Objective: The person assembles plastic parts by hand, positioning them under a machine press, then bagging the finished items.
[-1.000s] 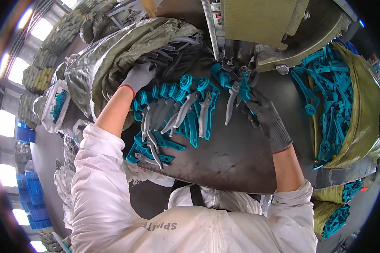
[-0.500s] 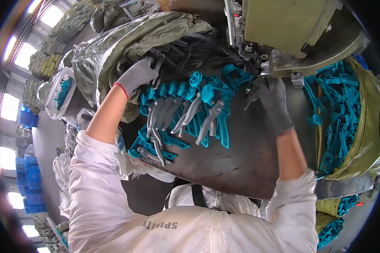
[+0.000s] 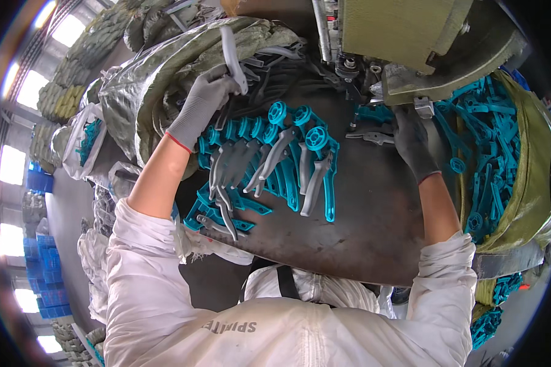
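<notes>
My left hand (image 3: pixel 205 101), in a light grey glove, is closed on a curved grey plastic lever (image 3: pixel 229 55) held up at the mouth of a woven sack (image 3: pixel 159 67). In a darker glove, my right hand (image 3: pixel 414 144) is at a teal plastic part (image 3: pixel 373 114) with a grey lever (image 3: pixel 371 136) beside it, under the machine's head (image 3: pixel 349 70). Its fingertips are partly hidden there. Between my hands, a row of teal handle parts (image 3: pixel 329 189) with grey levers lies on the dark metal table (image 3: pixel 349 238).
The machine's heavy housing (image 3: pixel 398 30) overhangs the far right of the table. An olive sack (image 3: pixel 529 183) full of teal parts (image 3: pixel 490 165) stands at the right. More grey levers (image 3: pixel 275 82) are heaped at the back. Blue crates (image 3: pixel 46 269) are stacked far left.
My left hand has raised a grey lever out of the heap. My right hand has shifted slightly right, and a teal part now sits under the machine's head. Another teal part has settled at the row's right end.
</notes>
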The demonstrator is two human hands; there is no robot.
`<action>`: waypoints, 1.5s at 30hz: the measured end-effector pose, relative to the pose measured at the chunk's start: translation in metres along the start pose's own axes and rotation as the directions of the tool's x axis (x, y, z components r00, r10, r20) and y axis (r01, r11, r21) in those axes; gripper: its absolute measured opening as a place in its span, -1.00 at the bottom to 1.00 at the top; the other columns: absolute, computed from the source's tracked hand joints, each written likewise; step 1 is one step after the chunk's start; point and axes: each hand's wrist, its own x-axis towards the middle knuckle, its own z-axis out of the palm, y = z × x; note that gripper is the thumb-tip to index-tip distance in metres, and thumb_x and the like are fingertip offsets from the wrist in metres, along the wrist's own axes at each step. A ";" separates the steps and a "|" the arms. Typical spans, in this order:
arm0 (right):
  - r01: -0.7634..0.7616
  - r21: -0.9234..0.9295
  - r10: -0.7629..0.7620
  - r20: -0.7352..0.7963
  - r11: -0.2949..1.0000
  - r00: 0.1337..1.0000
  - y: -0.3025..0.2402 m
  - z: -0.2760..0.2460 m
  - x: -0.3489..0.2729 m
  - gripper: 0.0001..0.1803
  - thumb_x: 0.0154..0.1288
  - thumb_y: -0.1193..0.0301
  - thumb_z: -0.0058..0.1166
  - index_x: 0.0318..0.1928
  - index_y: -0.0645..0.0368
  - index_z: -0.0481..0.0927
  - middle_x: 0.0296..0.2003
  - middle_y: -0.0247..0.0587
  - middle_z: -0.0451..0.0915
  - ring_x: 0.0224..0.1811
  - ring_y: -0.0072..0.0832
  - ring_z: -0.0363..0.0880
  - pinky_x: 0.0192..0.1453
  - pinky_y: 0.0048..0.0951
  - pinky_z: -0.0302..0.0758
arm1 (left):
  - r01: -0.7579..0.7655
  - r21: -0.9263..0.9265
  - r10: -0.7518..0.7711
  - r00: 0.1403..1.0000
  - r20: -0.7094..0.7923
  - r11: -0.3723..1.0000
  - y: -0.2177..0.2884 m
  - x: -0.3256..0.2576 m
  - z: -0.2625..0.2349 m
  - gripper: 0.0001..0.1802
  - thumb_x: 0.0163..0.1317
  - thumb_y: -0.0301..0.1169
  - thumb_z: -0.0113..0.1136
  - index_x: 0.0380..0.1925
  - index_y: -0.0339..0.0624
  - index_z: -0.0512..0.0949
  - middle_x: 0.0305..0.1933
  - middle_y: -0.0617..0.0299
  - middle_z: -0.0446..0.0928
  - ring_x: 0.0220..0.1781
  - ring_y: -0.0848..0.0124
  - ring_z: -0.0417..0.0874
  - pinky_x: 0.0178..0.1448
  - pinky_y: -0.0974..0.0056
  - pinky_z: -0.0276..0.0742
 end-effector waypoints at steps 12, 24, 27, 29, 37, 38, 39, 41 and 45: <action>0.140 -0.078 -0.147 -0.090 0.987 0.985 0.032 -0.012 -0.014 -0.42 0.15 0.53 -0.01 0.23 0.02 0.30 -0.19 0.04 0.49 -0.14 -0.11 0.50 -0.09 -0.18 0.42 | 0.099 -0.800 0.198 0.944 0.263 0.591 0.050 -0.020 0.047 -0.56 0.32 -0.31 -0.04 0.10 -0.39 0.31 0.12 -0.05 0.42 0.00 0.35 0.58 0.11 0.44 0.51; -0.006 -0.317 -0.058 -0.192 0.948 0.980 0.022 -0.013 -0.011 -0.45 0.17 0.43 -0.01 0.22 0.08 0.30 -0.08 0.17 0.49 -0.03 0.04 0.47 0.03 -0.09 0.40 | -0.231 -0.236 0.330 0.643 0.691 0.944 0.121 -0.085 0.163 -0.57 0.09 -0.42 0.18 0.01 -0.32 0.48 0.06 0.00 0.50 0.10 0.32 0.51 0.17 0.33 0.39; 0.068 -0.222 -0.141 -0.331 0.973 0.933 0.021 -0.025 -0.025 -0.50 0.21 0.43 -0.04 0.19 0.15 0.32 -0.07 0.15 0.50 -0.03 -0.01 0.48 0.05 -0.12 0.41 | -0.284 -0.036 0.271 0.859 0.434 0.958 0.065 -0.074 0.156 -0.59 0.20 -0.21 0.11 -0.07 -0.29 0.49 -0.21 0.10 0.54 -0.22 0.43 0.56 -0.16 0.38 0.45; 0.069 -0.054 -0.083 -0.342 0.996 0.936 0.020 -0.022 -0.033 -0.52 0.24 0.43 -0.05 0.20 0.17 0.31 -0.05 0.15 0.49 0.00 -0.05 0.49 0.05 -0.16 0.42 | -0.276 0.106 0.247 0.942 0.229 0.955 0.047 -0.070 0.152 -0.55 0.27 -0.07 0.06 -0.12 -0.27 0.50 -0.40 0.16 0.56 -0.43 0.50 0.60 -0.38 0.42 0.49; -0.337 0.898 0.235 0.276 0.282 0.932 -0.056 -0.032 -0.052 -0.53 0.22 0.45 0.06 0.14 0.30 0.38 -0.23 -0.25 0.52 -0.35 -0.55 0.53 -0.22 -0.51 0.49 | 0.025 -0.259 0.062 0.945 0.321 0.965 0.085 -0.045 0.144 -0.37 0.31 0.13 -0.12 -0.27 -0.35 0.48 -0.57 0.27 0.43 -0.56 0.64 0.38 -0.44 0.52 0.33; -0.335 0.899 0.231 0.275 0.283 0.933 -0.058 -0.032 -0.051 -0.53 0.22 0.45 0.06 0.14 0.30 0.38 -0.23 -0.25 0.52 -0.35 -0.55 0.53 -0.22 -0.51 0.49 | 0.054 -0.203 0.023 0.932 0.362 0.978 0.091 -0.044 0.142 -0.39 0.32 0.09 -0.11 -0.25 -0.36 0.49 -0.55 0.26 0.44 -0.53 0.62 0.38 -0.39 0.49 0.34; -0.321 0.893 0.173 0.278 0.317 0.945 -0.058 -0.032 -0.051 -0.54 0.21 0.45 0.07 0.13 0.29 0.40 -0.24 -0.24 0.52 -0.38 -0.57 0.52 -0.26 -0.53 0.48 | 0.082 -0.147 -0.016 0.915 0.403 0.986 0.097 -0.043 0.141 -0.42 0.33 0.05 -0.10 -0.23 -0.37 0.49 -0.53 0.25 0.45 -0.49 0.61 0.38 -0.35 0.47 0.36; -0.301 0.885 0.113 0.279 0.355 0.954 -0.060 -0.032 -0.054 -0.54 0.20 0.45 0.07 0.12 0.28 0.41 -0.26 -0.24 0.52 -0.41 -0.59 0.52 -0.30 -0.54 0.47 | 0.128 -0.131 -0.058 0.895 0.441 0.983 0.098 -0.034 0.143 -0.44 0.33 0.01 -0.08 -0.21 -0.38 0.49 -0.51 0.23 0.45 -0.47 0.58 0.39 -0.32 0.43 0.38; -0.157 0.814 0.033 0.168 0.559 0.985 -0.070 -0.025 -0.061 -0.57 0.18 0.47 0.06 0.09 0.24 0.45 -0.28 -0.24 0.52 -0.42 -0.59 0.49 -0.34 -0.53 0.44 | 0.326 -0.220 -0.166 0.829 0.535 0.920 0.087 -0.027 0.146 -0.51 0.31 -0.08 -0.03 -0.17 -0.40 0.48 -0.46 0.18 0.47 -0.45 0.53 0.40 -0.29 0.38 0.41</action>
